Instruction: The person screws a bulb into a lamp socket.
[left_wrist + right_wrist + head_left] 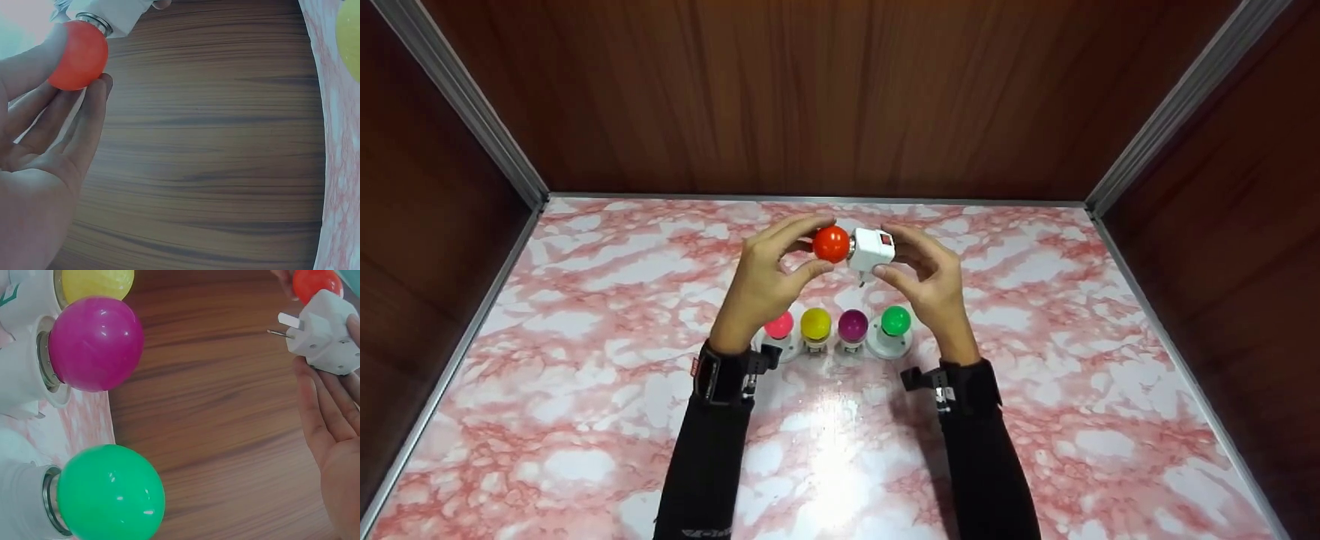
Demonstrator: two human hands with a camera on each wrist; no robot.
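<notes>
My left hand (772,266) pinches a red light bulb (831,244) between thumb and fingertips. In my right hand (926,274) is a white plug-in bulb socket (871,250) with a small red switch. The bulb's metal base meets the socket's mouth, and both are held above the table. Metal plug prongs (289,325) stick out of the socket in the right wrist view. How far the base sits inside the socket cannot be told. In the left wrist view the red bulb (84,56) shows with the metal collar beside it.
Nearer than the hands, a row of bulbs stands in white holders: pink (778,325), yellow (815,324), purple (853,325) and green (896,321). They rest on a red-and-white marbled table (585,390). Dark wooden panels (825,97) enclose the back and sides.
</notes>
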